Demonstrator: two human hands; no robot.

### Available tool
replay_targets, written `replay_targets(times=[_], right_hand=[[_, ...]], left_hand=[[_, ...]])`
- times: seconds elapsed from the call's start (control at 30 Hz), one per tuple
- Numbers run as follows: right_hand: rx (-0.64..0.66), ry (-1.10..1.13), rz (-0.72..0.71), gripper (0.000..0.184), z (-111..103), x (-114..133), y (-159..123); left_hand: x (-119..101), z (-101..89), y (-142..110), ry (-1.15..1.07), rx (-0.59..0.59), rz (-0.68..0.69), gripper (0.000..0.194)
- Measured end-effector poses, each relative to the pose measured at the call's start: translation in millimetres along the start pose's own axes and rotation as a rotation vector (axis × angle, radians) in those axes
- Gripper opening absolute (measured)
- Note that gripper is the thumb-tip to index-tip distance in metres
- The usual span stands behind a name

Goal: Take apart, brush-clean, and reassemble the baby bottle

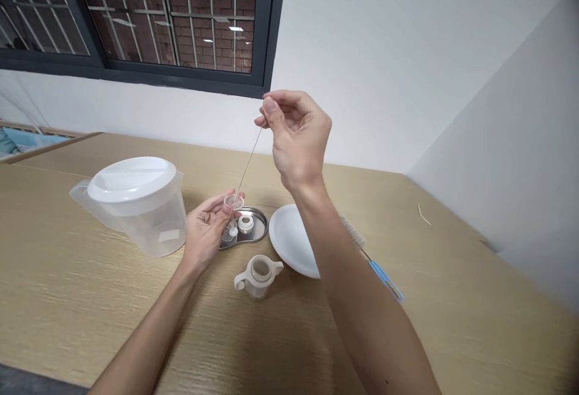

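My left hand point(208, 229) pinches a small clear round silicone part point(234, 202) just above a metal tray point(257, 229). My right hand point(296, 139) is raised high, its thumb and fingers pinched on the top end of a long thin wire brush point(249, 157). The wire slants down to the clear part in my left hand. On the tray lie a white ring point(245, 222) and another small clear piece point(232, 233).
A lidded clear plastic jug point(136, 202) stands left of the tray on the wooden table point(67, 310). A small handled cup body point(259, 273) sits in front of the tray, a white plate point(289, 238) to its right, and a blue-handled bottle brush point(375, 265) beyond my right arm.
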State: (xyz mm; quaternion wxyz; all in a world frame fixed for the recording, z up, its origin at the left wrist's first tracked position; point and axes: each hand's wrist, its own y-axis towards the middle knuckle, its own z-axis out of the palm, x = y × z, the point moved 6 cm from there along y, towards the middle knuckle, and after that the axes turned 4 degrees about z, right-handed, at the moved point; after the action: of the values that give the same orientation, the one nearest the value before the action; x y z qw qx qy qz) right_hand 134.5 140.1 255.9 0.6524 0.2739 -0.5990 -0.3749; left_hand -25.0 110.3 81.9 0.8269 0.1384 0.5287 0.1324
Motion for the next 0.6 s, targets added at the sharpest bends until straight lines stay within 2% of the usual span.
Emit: replay_targets(times=[0.13,0.23,0.4,0.6], right_hand=[[0.007,0.028,0.022,0.013,4,-4,-6],[0.058,0.052,0.052,0.012,13,-7,-13],[0.159,0.080,0.165,0.013,31,-18,-32],[0.224,0.041,0.298,0.006,41,-42,-60]], left_hand=[[-2,0.2,0,-0.017,-0.009,0.006,0.038],[-2,-0.1,0,-0.028,-0.024,-0.001,0.036],[-4,-2.4,1,-0.060,-0.067,-0.005,0.036],[-4,-5.6,4,-0.157,-0.134,-0.031,0.036]])
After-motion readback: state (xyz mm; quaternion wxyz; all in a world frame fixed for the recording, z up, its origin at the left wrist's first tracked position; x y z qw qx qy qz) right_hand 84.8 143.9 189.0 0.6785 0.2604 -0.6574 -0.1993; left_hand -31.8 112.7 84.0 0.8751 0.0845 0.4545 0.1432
